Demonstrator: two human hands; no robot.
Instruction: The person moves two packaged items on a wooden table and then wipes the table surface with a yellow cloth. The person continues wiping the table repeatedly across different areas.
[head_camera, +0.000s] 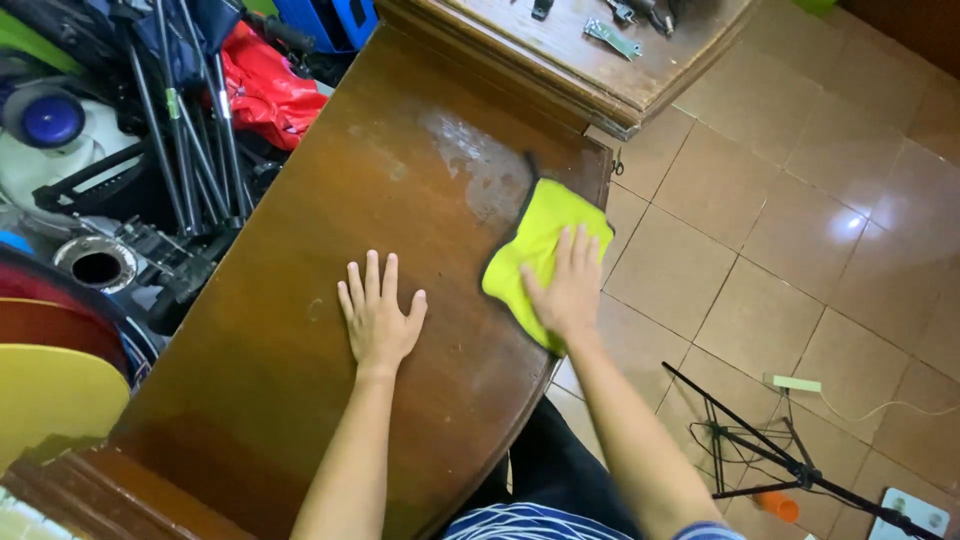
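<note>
Cloth position first: the yellow-green cloth (540, 250) lies flat on the dark wooden bench (300, 300), close to its right edge and just below a pale, dull patch (480, 170) in the finish. Your right hand (565, 295) rests on top of the cloth with fingers spread and palm down; this grip is wide and flat, pressing the fabric against the wood, not pinching or lifting it, so the pressure looks to be spread over a broad area of cloth. Your left hand (380, 315) lies apart from the cloth, palm down on bare wood near the middle of the bench, fingers open and holding nothing; placed there, it appears to serve as a brace for your upper body as you lean over the curved front edge. Beyond the far end of the bench a second wooden surface (600, 60) carries small metal fittings (612, 38). To the left, folded black frames (190, 120), a red fabric bundle (265, 90) and other stored items crowd the floor. To the right, the tiled floor (800, 220) holds a black folding stand (760, 450).
</note>
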